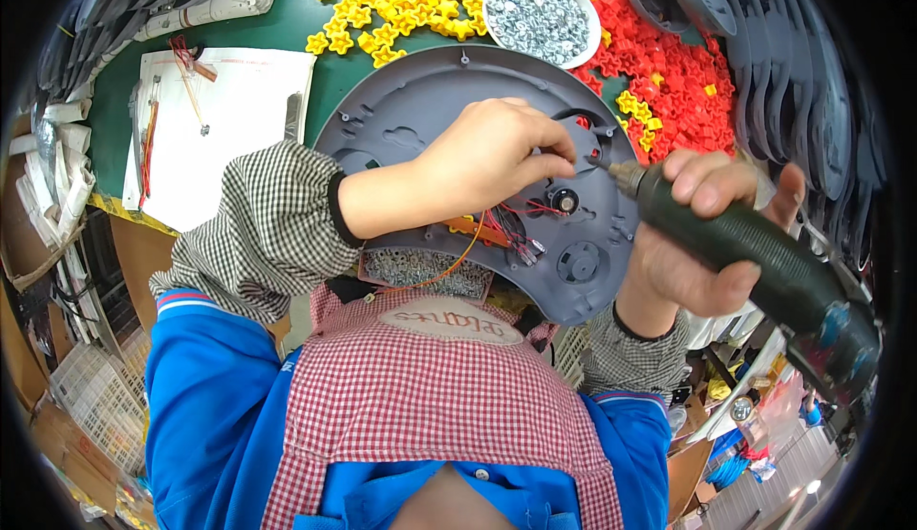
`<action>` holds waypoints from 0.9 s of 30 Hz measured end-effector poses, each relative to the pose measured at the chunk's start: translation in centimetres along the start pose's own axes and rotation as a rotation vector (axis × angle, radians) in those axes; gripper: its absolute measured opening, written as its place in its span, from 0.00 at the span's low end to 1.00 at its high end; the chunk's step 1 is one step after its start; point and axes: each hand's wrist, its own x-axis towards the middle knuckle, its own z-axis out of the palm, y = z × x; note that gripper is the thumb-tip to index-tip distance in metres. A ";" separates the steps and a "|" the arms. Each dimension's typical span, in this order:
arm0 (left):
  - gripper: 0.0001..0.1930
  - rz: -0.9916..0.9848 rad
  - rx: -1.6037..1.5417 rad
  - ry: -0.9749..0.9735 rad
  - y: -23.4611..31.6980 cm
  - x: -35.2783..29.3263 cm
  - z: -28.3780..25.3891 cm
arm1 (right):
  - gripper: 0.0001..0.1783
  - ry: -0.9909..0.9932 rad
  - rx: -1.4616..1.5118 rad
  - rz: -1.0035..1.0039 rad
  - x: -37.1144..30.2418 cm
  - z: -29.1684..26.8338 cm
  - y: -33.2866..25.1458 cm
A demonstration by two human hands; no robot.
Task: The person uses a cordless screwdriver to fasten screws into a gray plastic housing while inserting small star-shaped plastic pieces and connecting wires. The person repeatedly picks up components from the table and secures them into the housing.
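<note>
A curved grey plastic shell [435, 70] lies in front of me with its ribbed inner side up. My right hand [683, 253] is wrapped round a dark electric screwdriver [740, 239], whose tip points left at the shell's right part. Close to that tip, my left hand [492, 153] is over the shell with thumb and forefinger pinched together; anything between them is too small to make out. Below the left fingers sit a small round black speaker [565, 201], thin red and black wires [511, 229] and an orange strip [482, 231].
A white bowl of screws [541, 18] stands behind the shell, between yellow star pieces [406, 0] and red ones [669, 81]. Stacked grey shells [793, 72] rise at the right. White paper [220, 129] with wired parts lies left. A screw tray [430, 272] is near my apron.
</note>
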 end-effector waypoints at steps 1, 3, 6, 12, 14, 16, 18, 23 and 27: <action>0.07 -0.083 -0.104 -0.003 0.2 -0.3 0.3 | 0.43 0.006 -0.002 0.014 -0.7 0.2 -0.4; 0.07 -0.245 -0.310 -0.019 0.8 -0.6 0.9 | 0.44 0.039 0.002 0.023 -1.7 1.0 -1.0; 0.07 -0.312 -0.431 -0.037 1.4 -1.1 1.6 | 0.45 0.081 -0.015 0.006 -2.5 1.7 -1.4; 0.07 0.022 0.022 0.032 0.3 -2.0 2.4 | 0.46 0.087 -0.044 0.042 -3.0 1.7 -2.0; 0.07 0.118 0.113 0.052 0.0 -2.1 2.4 | 0.46 0.093 -0.030 0.037 -3.2 1.7 -2.0; 0.07 0.136 0.102 0.070 -0.1 -2.1 2.4 | 0.47 0.097 -0.028 0.040 -3.2 1.8 -2.1; 0.07 0.147 0.051 0.058 -0.4 -2.0 2.5 | 0.47 0.101 -0.024 0.033 -3.2 1.9 -2.2; 0.08 -0.059 -0.169 0.000 0.2 -2.0 2.4 | 0.54 0.162 0.033 -0.034 -3.1 2.4 -1.6; 0.07 -0.004 -0.137 -0.004 -0.5 -2.0 2.5 | 0.53 0.187 0.016 -0.023 -3.2 2.4 -1.8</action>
